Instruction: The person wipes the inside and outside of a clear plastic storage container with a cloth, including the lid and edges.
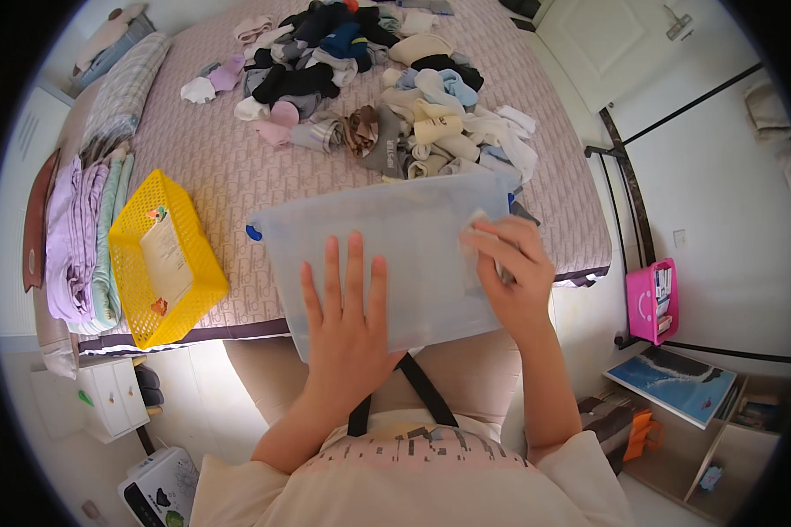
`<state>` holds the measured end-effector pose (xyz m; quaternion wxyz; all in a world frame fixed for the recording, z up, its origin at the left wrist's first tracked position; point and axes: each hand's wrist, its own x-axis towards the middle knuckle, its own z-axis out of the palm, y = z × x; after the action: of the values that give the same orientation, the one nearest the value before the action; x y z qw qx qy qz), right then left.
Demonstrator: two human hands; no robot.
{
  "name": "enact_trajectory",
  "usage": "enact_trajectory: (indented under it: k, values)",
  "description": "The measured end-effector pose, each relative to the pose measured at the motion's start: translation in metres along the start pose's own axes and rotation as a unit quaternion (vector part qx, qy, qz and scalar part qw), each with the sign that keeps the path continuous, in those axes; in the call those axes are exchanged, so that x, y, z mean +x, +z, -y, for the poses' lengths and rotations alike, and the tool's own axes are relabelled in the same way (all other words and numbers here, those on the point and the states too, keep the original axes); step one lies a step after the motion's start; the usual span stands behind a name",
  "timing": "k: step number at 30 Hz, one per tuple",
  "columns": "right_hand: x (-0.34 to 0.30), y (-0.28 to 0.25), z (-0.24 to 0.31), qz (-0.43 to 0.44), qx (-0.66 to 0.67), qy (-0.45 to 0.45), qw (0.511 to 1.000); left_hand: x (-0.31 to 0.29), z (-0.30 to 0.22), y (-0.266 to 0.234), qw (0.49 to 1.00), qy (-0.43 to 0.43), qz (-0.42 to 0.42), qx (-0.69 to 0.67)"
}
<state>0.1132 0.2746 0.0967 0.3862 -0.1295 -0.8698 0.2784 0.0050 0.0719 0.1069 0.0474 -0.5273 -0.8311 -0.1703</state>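
A translucent plastic storage box (422, 299) with blue clips at its sides leans over the front edge of the bed, close to my lap. Across its pale face my left hand (347, 325) lies flat, fingers spread. My right hand (514, 277) is bent over the box's right part, fingers curled and pinched together. At those fingertips shows a small pale scrap (475, 218), too small to name. Just beyond the box lies a heap of socks (431, 127) in white, cream, grey, black and pink.
A yellow perforated basket (215, 281) stands at the bed's left edge, beside folded purple and green cloths (75, 237). To the right are a metal rack (620, 220) and a pink bin (642, 303). A wooden shelf unit (716, 452) sits at lower right, a white drawer cabinet (105, 395) at lower left.
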Motion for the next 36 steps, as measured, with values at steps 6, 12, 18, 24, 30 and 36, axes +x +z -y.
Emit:
enact_trajectory:
  k: [6, 12, 18, 24, 30, 36]
  values:
    - [-0.071, -0.018, 0.009, 0.004, 0.029, 0.018, 0.999, 0.002, 0.001, -0.003, 1.0, -0.005, 0.005, -0.027]
    - [-0.073, -0.018, 0.017, -0.019, 0.068, 0.07, 0.995, -0.002, -0.002, -0.001, 1.0, 0.007, 0.004, -0.003]
    - [-0.011, -0.002, 0.002, -0.073, 0.099, 0.153, 0.98, -0.004, -0.003, 0.0, 1.0, -0.003, 0.022, -0.001]
    - [-0.094, -0.013, 0.035, -0.086, 0.043, 0.237, 0.967, -0.005, -0.006, 0.0, 1.0, -0.004, 0.003, -0.007]
    - [-0.116, -0.052, 0.063, -0.12, 0.078, 0.264, 0.954, 0.007, -0.007, -0.029, 0.997, -0.012, 0.071, -0.032]
    - [-0.09, -0.057, 0.039, -0.209, 0.279, 0.4, 0.847, 0.099, -0.015, -0.049, 0.979, 0.11, -0.143, -0.095]
